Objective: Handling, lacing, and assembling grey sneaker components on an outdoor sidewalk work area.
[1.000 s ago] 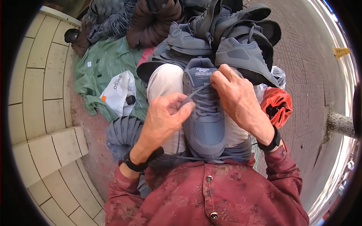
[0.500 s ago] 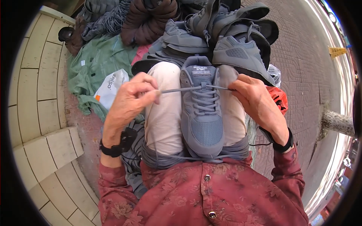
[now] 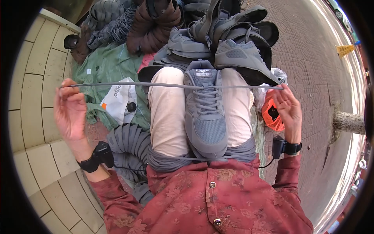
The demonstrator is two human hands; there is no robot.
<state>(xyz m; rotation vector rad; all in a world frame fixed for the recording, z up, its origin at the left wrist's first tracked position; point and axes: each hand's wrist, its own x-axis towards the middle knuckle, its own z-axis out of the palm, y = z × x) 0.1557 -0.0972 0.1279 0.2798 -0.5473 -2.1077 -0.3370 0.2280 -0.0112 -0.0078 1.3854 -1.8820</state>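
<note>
A grey sneaker (image 3: 206, 121) rests between my knees, its toe pointing at me and its lower eyelets laced. From near its tongue a grey shoelace (image 3: 159, 84) stretches sideways, pulled nearly straight. Far out to the left, over the green cloth's edge, my left hand (image 3: 71, 113) pinches one end. My right hand (image 3: 288, 107) pinches the other end out to the right, beside an orange bag. Bundles of grey laces (image 3: 167, 160) lie across my lap at the sneaker's toe.
Grey sneakers (image 3: 241, 56) are heaped beyond my knees. Brown shoe parts (image 3: 152, 27) and more laces lie at the far left. A green cloth (image 3: 101, 70) carries a white bag (image 3: 119, 101). On the right are an orange bag (image 3: 272, 113) and a tree trunk (image 3: 348, 123).
Both hands have moved apart, left hand leftward and right hand rightward. Much more lace now spans between them, drawn out on both sides of the sneaker.
</note>
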